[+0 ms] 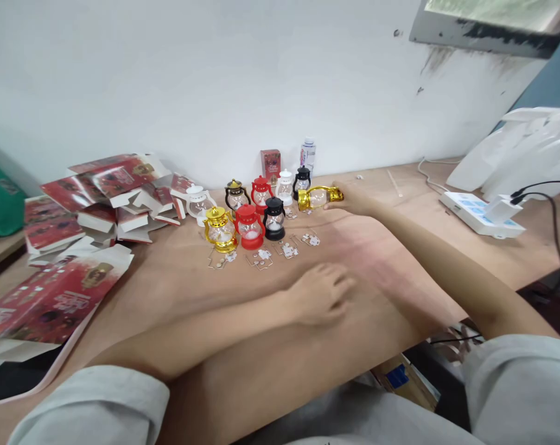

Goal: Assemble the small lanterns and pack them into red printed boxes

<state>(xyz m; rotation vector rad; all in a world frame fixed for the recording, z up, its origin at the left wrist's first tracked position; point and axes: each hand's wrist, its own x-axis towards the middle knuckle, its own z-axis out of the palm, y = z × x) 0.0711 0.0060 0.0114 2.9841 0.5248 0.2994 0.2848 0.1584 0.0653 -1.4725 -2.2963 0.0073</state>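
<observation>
At the right end of the group, my right hand is closed on the top of a gold lantern, which lies tipped on its side. My left hand is low over the bare middle of the table, slightly blurred. Its fingers are loosely bent and a little apart, and no object shows in them. Upright nearby stand a gold lantern, two red lanterns, including a front one, black lanterns, white ones and a dark bronze-coloured one. Bent wire pieces and small white parts lie before them.
Flattened and open red printed boxes are piled on the left. A small red box and a labelled bottle stand against the wall. On the right are a white power strip with cables and white plastic bags.
</observation>
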